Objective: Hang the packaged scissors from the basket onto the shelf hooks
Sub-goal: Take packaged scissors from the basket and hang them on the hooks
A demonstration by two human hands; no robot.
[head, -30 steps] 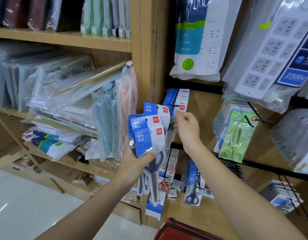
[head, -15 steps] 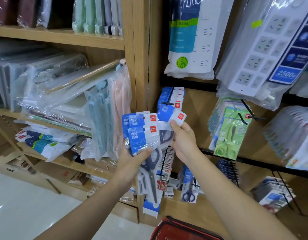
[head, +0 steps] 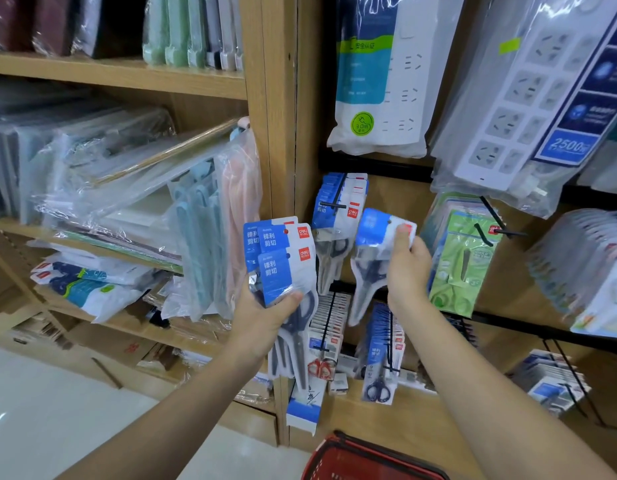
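Observation:
My left hand (head: 265,315) grips a fanned stack of packaged scissors (head: 281,258) with blue and white header cards, held upright in front of the wooden shelf post. My right hand (head: 407,265) pinches the white top corner of a single scissors pack (head: 372,251), tilted, just right of a black shelf hook (head: 333,205) that carries several matching packs (head: 338,202). The single pack is off the hook, a little below and to its right. The red basket (head: 355,457) shows only its rim at the bottom edge.
Green scissors packs (head: 462,258) hang on a hook to the right. Bagged power strips (head: 379,74) hang above. Lower hooks hold more blue packs (head: 383,355). Plastic-wrapped stationery (head: 127,202) fills the wooden shelves on the left.
My right hand pulled one pack off the stack in my left hand and carried it right and slightly down, away from the hook. The left hand stayed roughly put.

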